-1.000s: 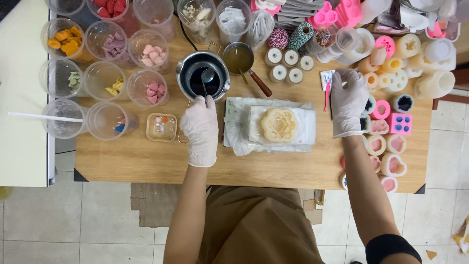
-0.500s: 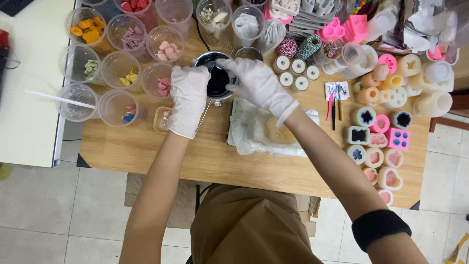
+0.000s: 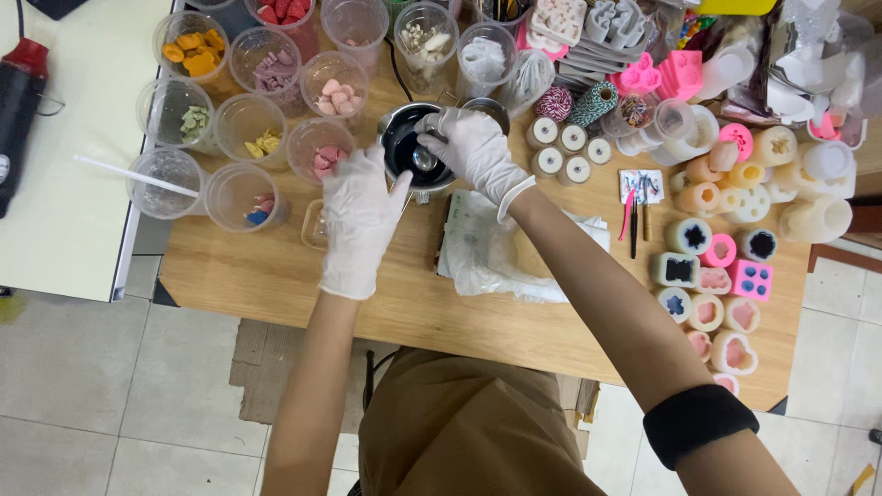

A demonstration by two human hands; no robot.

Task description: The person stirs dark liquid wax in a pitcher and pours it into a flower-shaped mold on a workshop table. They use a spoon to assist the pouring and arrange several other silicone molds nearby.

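Two gloved hands meet at the metal pot (image 3: 404, 152) on the counter (image 3: 276, 276): right hand (image 3: 473, 147), grip pinching a spoon (image 3: 424, 158); left hand (image 3: 358, 216) spread beside the pot

white-gloved hands (image 3: 418, 179) over a silver pot (image 3: 411, 147) of dark liquid; pink moulds (image 3: 753, 280), tan table (image 3: 367, 308).

Both gloved hands are stretched forward on bare forearms, the left hand (image 3: 356, 220) spread flat with its fingers opened, the right hand (image 3: 470, 149) bent across toward it with fingers curled, a black band worn above its elbow.
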